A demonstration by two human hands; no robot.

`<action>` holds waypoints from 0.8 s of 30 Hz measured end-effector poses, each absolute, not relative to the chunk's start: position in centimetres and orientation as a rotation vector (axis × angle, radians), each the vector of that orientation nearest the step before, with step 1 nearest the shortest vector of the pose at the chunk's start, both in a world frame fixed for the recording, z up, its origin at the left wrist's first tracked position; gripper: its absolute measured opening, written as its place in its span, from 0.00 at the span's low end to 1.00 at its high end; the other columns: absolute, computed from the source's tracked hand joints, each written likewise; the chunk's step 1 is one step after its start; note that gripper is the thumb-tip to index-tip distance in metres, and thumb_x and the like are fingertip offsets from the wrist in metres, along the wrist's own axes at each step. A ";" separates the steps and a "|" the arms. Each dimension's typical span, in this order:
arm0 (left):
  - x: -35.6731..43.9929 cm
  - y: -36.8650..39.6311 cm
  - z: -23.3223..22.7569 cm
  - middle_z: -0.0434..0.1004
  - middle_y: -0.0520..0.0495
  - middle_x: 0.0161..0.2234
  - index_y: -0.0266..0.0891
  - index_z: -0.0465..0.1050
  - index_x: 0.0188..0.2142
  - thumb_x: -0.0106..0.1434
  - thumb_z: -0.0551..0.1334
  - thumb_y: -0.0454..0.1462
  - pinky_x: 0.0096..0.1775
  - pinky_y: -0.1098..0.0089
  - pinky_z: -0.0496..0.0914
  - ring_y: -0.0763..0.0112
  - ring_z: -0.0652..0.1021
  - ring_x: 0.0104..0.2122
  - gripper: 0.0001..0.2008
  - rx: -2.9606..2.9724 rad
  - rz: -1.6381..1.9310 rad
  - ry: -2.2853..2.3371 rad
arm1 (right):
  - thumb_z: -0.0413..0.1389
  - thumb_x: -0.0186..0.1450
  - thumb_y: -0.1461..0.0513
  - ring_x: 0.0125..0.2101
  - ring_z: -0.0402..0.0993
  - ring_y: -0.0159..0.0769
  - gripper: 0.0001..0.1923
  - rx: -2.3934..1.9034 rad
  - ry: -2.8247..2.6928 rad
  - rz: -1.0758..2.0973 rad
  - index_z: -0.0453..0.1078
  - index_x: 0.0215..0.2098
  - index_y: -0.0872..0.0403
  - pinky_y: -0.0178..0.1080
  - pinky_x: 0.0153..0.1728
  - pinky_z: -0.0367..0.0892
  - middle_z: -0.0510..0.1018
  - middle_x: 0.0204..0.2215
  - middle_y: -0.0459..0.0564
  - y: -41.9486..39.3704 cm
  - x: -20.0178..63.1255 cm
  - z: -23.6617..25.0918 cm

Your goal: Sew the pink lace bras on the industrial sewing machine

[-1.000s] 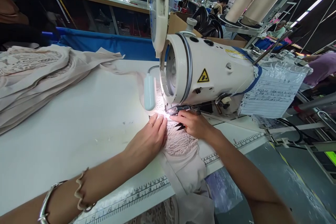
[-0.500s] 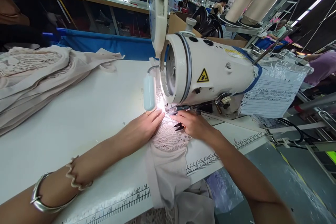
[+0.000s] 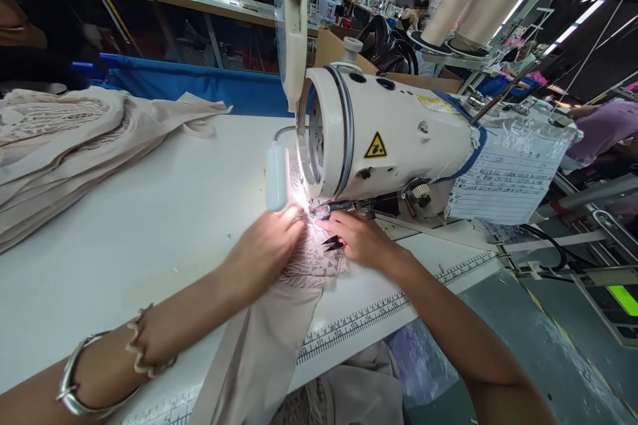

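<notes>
A beige lace garment piece point(image 3: 304, 265) lies under the needle area of a white sewing machine point(image 3: 393, 139). My left hand point(image 3: 266, 246) rests on the fabric just left of the needle, fingers pinching its edge. My right hand point(image 3: 361, 239) presses the fabric on the right side of the needle and holds small black thread snips point(image 3: 331, 242) tucked under its fingers. The machine's lamp point(image 3: 276, 176) lights the needle spot brightly. The rest of the garment hangs over the table's front edge.
A heap of beige fabric point(image 3: 64, 139) lies at the far left of the white table point(image 3: 149, 226). A ruler strip point(image 3: 369, 312) runs along the front edge. A paper sheet in plastic point(image 3: 508, 176) hangs right of the machine. Thread cones point(image 3: 478, 0) stand behind. Other people sit at distant stations.
The fabric has been drawn left and further under the needle, its hanging part swinging left. My left hand has lifted from flat to pinching at the needle. My right hand barely moved.
</notes>
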State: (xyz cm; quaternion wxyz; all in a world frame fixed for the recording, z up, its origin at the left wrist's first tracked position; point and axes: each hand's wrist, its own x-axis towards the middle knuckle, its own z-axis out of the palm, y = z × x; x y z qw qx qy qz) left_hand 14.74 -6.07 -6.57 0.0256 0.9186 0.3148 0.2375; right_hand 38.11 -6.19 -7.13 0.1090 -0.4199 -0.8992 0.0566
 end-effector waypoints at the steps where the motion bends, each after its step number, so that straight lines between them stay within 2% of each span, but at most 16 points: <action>1: 15.2 -6.7 -6.9 0.75 0.33 0.49 0.32 0.71 0.47 0.70 0.48 0.27 0.43 0.56 0.74 0.54 0.75 0.48 0.15 2.766 0.779 0.954 | 0.46 0.58 0.76 0.37 0.72 0.37 0.29 -1.230 -2.638 0.173 0.73 0.52 0.53 0.34 0.31 0.67 0.76 0.39 0.51 -6.2 38.2 -7.2; 6: 15.6 -7.8 -8.1 0.74 0.34 0.50 0.33 0.71 0.47 0.73 0.49 0.33 0.49 0.54 0.73 0.55 0.73 0.52 0.13 2.683 0.742 0.773 | 0.47 0.59 0.75 0.38 0.73 0.35 0.26 -1.143 -2.550 0.280 0.74 0.51 0.53 0.34 0.34 0.68 0.76 0.38 0.50 -6.1 39.0 -7.4; 9: 14.6 -7.0 -8.0 0.75 0.36 0.53 0.34 0.74 0.45 0.75 0.48 0.35 0.54 0.55 0.70 0.57 0.72 0.55 0.15 2.705 0.707 0.728 | 0.48 0.62 0.73 0.36 0.73 0.36 0.21 -1.102 -2.562 0.301 0.75 0.46 0.53 0.35 0.33 0.68 0.76 0.37 0.50 -6.0 39.3 -7.4; 11: 14.2 -6.4 -7.7 0.75 0.37 0.54 0.35 0.74 0.47 0.76 0.47 0.35 0.56 0.55 0.69 0.58 0.73 0.55 0.17 2.709 0.682 0.724 | 0.49 0.64 0.71 0.38 0.73 0.37 0.16 -1.072 -2.591 0.271 0.75 0.42 0.52 0.36 0.33 0.69 0.77 0.39 0.51 -6.0 39.2 -7.3; 15: 13.7 -5.4 -7.3 0.77 0.39 0.51 0.37 0.72 0.52 0.76 0.46 0.37 0.53 0.59 0.71 0.63 0.76 0.50 0.17 2.643 0.634 0.704 | 0.48 0.67 0.71 0.47 0.72 0.41 0.15 -0.914 -2.628 0.098 0.75 0.40 0.53 0.41 0.41 0.69 0.79 0.47 0.53 -6.0 38.8 -7.2; 19: 13.2 -4.3 -7.1 0.75 0.39 0.53 0.40 0.74 0.54 0.77 0.45 0.40 0.52 0.59 0.71 0.62 0.76 0.50 0.20 2.664 0.545 0.676 | 0.44 0.68 0.74 0.46 0.71 0.42 0.20 -0.797 -2.632 0.028 0.75 0.41 0.53 0.43 0.40 0.68 0.82 0.43 0.52 -5.9 38.7 -7.3; 24: 12.7 -3.2 -7.2 0.74 0.39 0.55 0.39 0.75 0.52 0.76 0.45 0.42 0.49 0.59 0.72 0.59 0.77 0.48 0.22 2.663 0.456 0.771 | 0.43 0.68 0.73 0.45 0.71 0.41 0.19 -0.824 -2.598 0.052 0.74 0.44 0.53 0.43 0.41 0.68 0.82 0.44 0.51 -5.9 38.8 -7.3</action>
